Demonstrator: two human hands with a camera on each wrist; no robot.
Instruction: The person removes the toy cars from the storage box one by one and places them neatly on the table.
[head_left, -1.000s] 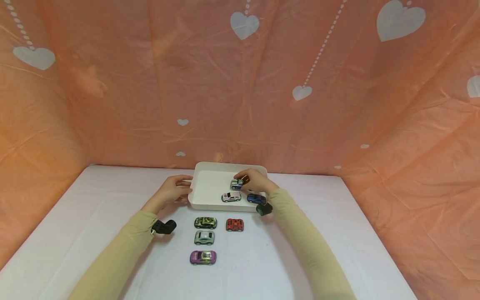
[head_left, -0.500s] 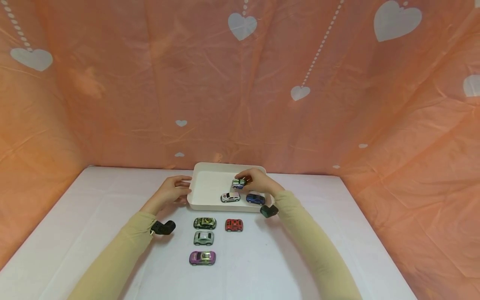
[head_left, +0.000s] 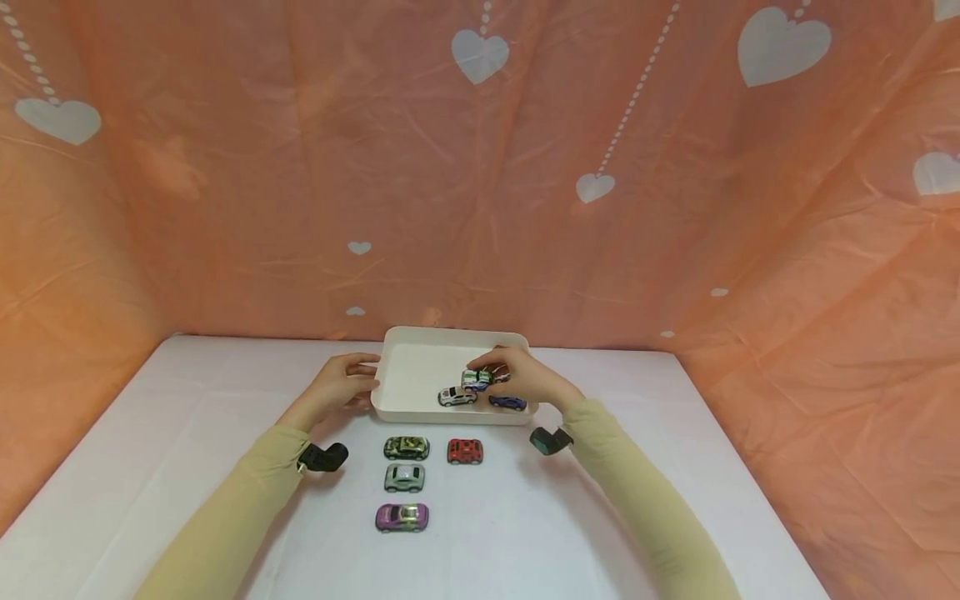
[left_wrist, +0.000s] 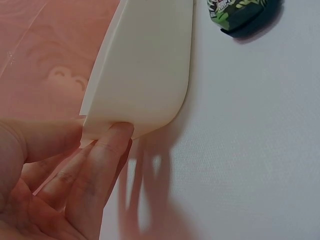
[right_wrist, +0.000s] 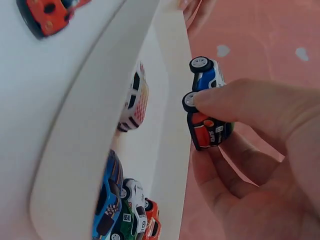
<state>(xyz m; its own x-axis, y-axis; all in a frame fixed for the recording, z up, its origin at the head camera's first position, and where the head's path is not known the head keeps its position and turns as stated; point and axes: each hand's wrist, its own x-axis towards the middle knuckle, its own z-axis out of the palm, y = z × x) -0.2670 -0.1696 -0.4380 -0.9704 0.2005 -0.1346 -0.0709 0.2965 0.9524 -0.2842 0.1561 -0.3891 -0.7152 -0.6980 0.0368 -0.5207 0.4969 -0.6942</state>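
In the right wrist view my right hand [right_wrist: 255, 145] pinches a small multicoloured toy car [right_wrist: 204, 102] between thumb and fingers, its side blue and its end black and red. In the head view this hand hovers over the right part of a shallow white tray [head_left: 408, 333]. My left hand [head_left: 337, 385] touches the tray's left wall with its fingertips. Under and beside the right hand lie a white toy car [head_left: 457, 397] and a blue toy car [head_left: 507, 402]. A green-and-white toy car [right_wrist: 131, 207] and an orange-red one [right_wrist: 153, 220] sit behind the blue car.
On the white tabletop in front of the tray stand a camouflage toy car [head_left: 406, 447], a grey one [head_left: 404, 477] and a purple one [head_left: 402, 517] in a column. A red toy car [head_left: 465, 451] is to their right. Behind hangs an orange cloth [head_left: 375, 183] with hearts.
My right hand and the pinched toy car have come slightly nearer to me, and the right wrist has shifted right. The left hand stays at the tray. The head view has turned a little.
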